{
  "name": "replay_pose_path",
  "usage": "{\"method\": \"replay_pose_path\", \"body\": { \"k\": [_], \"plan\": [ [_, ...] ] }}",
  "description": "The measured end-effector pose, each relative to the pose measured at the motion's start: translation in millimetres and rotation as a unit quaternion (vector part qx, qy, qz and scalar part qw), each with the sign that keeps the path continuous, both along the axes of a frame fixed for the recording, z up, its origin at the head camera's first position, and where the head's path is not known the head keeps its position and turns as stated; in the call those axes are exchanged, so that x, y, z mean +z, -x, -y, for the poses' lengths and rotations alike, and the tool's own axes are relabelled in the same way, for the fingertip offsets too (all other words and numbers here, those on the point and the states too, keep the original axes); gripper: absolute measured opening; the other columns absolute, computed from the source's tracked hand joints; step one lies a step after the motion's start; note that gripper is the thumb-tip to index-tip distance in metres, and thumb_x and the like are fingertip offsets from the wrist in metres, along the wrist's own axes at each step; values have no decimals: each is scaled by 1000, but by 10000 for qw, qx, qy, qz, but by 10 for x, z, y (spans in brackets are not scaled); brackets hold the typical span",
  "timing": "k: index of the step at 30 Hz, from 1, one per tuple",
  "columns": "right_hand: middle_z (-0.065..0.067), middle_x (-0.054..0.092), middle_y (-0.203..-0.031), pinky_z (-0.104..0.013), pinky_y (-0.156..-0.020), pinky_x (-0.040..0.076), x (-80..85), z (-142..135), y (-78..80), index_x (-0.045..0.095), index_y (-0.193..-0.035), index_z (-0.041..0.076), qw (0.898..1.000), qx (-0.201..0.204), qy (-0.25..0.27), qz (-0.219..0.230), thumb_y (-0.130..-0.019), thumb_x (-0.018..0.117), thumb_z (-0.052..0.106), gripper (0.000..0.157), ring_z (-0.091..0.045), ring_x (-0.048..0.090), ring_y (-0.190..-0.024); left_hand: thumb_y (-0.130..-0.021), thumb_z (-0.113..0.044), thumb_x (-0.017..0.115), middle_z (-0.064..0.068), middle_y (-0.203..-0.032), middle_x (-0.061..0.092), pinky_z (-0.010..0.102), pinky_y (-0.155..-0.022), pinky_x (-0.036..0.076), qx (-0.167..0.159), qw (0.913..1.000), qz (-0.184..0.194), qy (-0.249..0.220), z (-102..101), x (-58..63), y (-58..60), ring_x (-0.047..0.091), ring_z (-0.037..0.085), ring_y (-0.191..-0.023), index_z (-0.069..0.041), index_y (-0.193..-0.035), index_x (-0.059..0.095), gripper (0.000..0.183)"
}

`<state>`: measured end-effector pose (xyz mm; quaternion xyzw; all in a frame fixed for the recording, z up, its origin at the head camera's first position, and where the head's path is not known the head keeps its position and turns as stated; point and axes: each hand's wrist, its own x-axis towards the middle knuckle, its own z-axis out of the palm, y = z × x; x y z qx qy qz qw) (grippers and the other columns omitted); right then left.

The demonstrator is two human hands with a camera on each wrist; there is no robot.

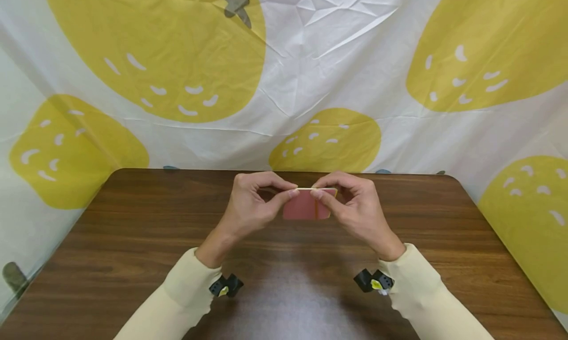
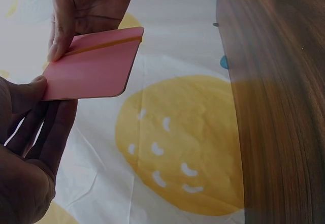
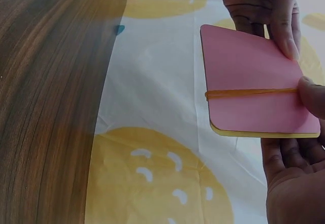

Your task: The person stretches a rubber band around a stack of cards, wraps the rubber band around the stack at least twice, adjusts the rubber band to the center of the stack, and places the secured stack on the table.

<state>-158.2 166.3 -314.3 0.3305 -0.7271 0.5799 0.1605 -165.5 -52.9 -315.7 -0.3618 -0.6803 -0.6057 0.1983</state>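
Note:
Between both hands is a thin stack of cards [image 1: 300, 207] with rounded corners and a pink face, raised over the table. An orange rubber band [image 3: 249, 92] runs across it, nearer the right hand's end. In the right wrist view a yellow layer shows along one edge beneath the pink. My left hand [image 1: 252, 202] pinches the top edge near its left end between thumb and fingers. Close beside it, my right hand [image 1: 355, 202] pinches the same edge on the right, its thumb against the pink face by the band. The stack's far face is hidden in the head view.
A dark brown wooden table [image 1: 146, 231] with rounded far corners lies below the hands. Behind it and at the sides hangs a white cloth [image 1: 213, 142] with large yellow fruit prints, meeting the table's edges. Small black wrist cameras [image 1: 226, 284] sit at both sleeves.

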Motion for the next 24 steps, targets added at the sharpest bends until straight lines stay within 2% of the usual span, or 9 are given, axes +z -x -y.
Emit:
{"method": "replay_pose_path", "body": {
  "k": [6, 13, 20, 24],
  "plan": [
    [-9, 73, -90, -23, -51, 41, 4, 0, -5, 77, -94, 6, 9999, -66, -85, -79, -90, 73, -4, 12, -16, 55, -69, -81, 8, 80, 10, -80, 75, 33, -60, 59, -2, 10000, -5, -14, -12, -4, -2, 71, 17, -67, 5, -85, 77, 6],
    [-12, 74, -88, -24, -59, 45, 1, 0, -5, 78, -93, 5, 10000, -3, -3, -59, -89, 76, -1, 8, -18, 61, -75, -81, 7, 80, 8, -80, 76, 34, -60, 59, 8, 10000, -19, 29, -33, 12, -11, 71, 15, -68, 4, -85, 77, 5],
    [-5, 75, -93, -24, -52, 43, -8, -15, -10, 79, -98, 5, 9998, -84, -142, 82, -87, 76, -5, 15, -16, 58, -69, -81, 8, 79, 11, -80, 75, 32, -60, 59, 32, 10000, -44, 6, -10, 8, -21, 71, 16, -69, 4, -85, 77, 6],
    [-4, 75, -93, -23, -53, 45, -1, -43, -27, 78, -99, 6, 9994, -215, -180, 214, -87, 77, -3, 14, -15, 58, -68, -81, 8, 79, 11, -81, 75, 32, -61, 59, 2, 10000, 31, -11, 1, 4, -19, 71, 16, -69, 4, -85, 77, 6]
  ]
}}
